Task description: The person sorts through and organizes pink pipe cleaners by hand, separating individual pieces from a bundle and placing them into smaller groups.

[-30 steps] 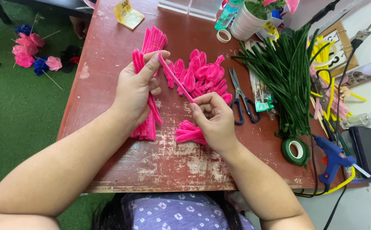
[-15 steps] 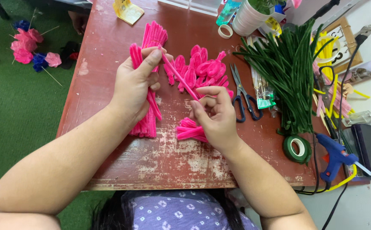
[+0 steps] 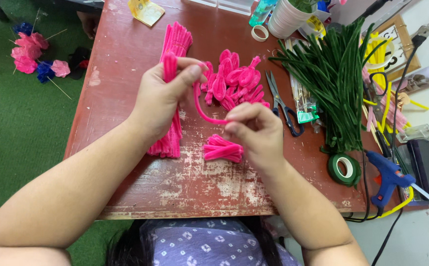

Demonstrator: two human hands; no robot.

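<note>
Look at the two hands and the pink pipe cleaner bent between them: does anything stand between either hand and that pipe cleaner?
Nothing visible does. The left hand pinches one end of the pink pipe cleaner and the right hand pinches the other, so both touch it directly. The folded pink pieces lie on the table below, apart from it.

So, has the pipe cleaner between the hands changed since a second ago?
Yes. The pipe cleaner was straight; now it sags in a curve, while the scissors stay put.
</note>
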